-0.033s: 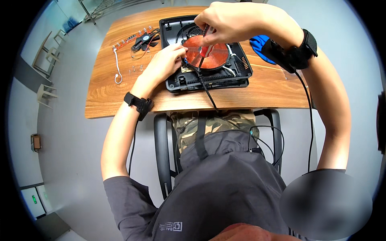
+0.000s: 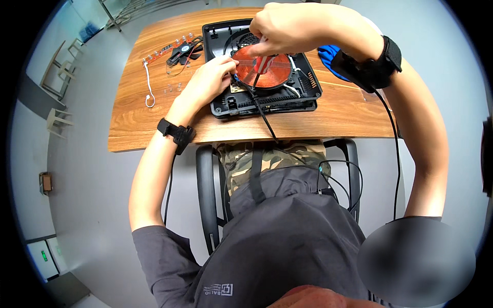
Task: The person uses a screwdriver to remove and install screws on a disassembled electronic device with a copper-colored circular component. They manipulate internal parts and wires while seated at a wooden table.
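Note:
My right hand is closed round a red-handled screwdriver, held upright over a round copper coil with its shaft pointing down at it. The coil lies in an open black appliance housing on the wooden table. At the coil's left edge, my left hand has its fingers curled beside a small blue wire; whether they grip it is hidden. A black cable runs from there over the table's front edge.
Left of the housing lie a black fan, an orange button board with a white cable, and small screws. Blue cloth is behind my right wrist. I sit on a black chair; white stools stand at far left.
My right hand has shifted very slightly on the screwdriver, and the handle looks turned a little. My left hand is nearly where it was.

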A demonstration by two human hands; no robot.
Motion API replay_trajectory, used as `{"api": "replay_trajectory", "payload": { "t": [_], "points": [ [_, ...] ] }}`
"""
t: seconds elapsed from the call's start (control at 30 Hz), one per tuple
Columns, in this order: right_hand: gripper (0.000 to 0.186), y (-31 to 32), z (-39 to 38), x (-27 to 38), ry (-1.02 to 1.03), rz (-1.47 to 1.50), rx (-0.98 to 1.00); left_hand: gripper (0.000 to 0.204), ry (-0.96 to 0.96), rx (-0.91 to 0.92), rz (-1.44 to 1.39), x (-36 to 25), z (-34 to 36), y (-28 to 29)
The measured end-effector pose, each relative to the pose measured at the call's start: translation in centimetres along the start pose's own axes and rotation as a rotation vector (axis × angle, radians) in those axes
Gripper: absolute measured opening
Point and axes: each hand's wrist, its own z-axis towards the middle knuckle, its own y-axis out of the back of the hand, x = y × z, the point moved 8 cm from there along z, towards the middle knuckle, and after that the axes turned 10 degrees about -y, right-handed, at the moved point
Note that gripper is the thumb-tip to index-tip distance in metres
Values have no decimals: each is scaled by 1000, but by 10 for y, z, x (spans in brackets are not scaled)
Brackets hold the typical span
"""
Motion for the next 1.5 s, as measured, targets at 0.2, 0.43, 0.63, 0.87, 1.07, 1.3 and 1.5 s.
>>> {"api": "replay_trajectory", "payload": {
  "t": [0.2,0.43,0.63,0.87,1.07,1.3,1.5],
  "points": [
    [49,-13,19,-6,-145,-133,-47,20,4,-10,-6,1,0,0],
    [31,-3,4,-5,127,76,-44,22,-20,-26,-9,0,1,0],
    [43,4,2,5,94,-38,-166,27,15,2,-2,3,-1,-3],
    [55,-12,18,-9,-46,-169,-256,30,-7,-8,32,3,1,-1],
    [47,-1,-8,-5,58,27,-147,29,57,-2,-12,5,0,-1],
    [46,0,1,-1,46,18,-170,19,-30,-26,11,0,0,-1],
    [42,-5,6,-1,-192,-35,-169,23,13,-9,-2,2,-1,1]
  ]
}}
